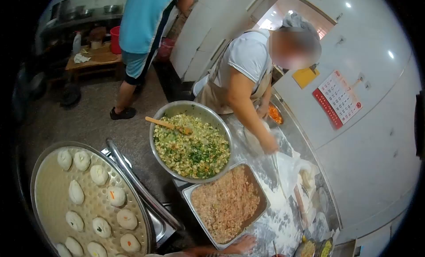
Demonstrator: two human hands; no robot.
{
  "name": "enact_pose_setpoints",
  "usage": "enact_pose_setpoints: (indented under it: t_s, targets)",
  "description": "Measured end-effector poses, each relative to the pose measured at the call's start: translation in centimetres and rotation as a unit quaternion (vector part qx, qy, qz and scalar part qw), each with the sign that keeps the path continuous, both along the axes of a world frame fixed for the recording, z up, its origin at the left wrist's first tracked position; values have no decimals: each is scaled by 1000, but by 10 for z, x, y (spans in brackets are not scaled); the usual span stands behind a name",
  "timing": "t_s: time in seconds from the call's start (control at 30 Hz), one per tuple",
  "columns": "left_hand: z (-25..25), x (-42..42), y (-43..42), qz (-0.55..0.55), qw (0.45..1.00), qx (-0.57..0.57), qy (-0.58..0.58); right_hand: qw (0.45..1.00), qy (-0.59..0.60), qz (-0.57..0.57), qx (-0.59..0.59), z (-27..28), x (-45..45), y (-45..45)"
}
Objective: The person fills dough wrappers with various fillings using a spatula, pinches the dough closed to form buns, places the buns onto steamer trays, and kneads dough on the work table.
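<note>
At the bottom edge my left hand (242,245) rests low over the floured table, beside the near corner of a metal tray (189,196). Its fingers look curled, and whatever they may hold is hidden. Pinkish minced filling (226,204) fills much of that tray. Just right of my hand a thin stick (275,247) pokes up from the frame's edge. Only a sliver of what may be my right hand shows below it. Beyond the tray a large steel bowl (152,140) holds chopped green and yellow filling, with a wooden spoon (161,122) lying in it.
On the left, a round perforated steamer tray (48,204) bears several filled buns (98,174). A co-worker in an apron (217,95) reaches across the floured table (276,212). Another person in blue (144,27) stands behind. Small filling bowls (326,248) sit bottom right.
</note>
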State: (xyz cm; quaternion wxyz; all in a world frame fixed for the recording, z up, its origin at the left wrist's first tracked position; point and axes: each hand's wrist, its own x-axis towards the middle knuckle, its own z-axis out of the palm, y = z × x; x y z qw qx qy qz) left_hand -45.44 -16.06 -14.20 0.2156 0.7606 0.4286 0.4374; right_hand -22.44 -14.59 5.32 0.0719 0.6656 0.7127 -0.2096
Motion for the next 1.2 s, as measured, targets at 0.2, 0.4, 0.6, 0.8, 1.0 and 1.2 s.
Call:
enact_pose_setpoints:
  t_s: [0.2, 0.4, 0.6, 0.8, 1.0, 1.2]
  targets:
    - [0, -5, -5, -14, 1000, -8, -16, 998, -17, 62, -23, -14, -38, 23]
    - [-1, -5, 2, -36, 999, -4, -6, 998, 24, 48, -20, -36, -18, 26]
    - [-6, 11, 10, -93, 987, -29, 130, 996, 58, 72, -14, -82, 47, 27]
    - [-7, 9, 20, -87, 966, -47, 239, 967, 214, -74, -120, -79, 48, 23]
    - [21, -5, 11, 87, 961, 36, 258, 954, 270, -89, -99, -70, 35, 26]
    - [28, 21, 13, -19, 960, -127, 250, 926, 359, -69, -97, -47, 38, 22]
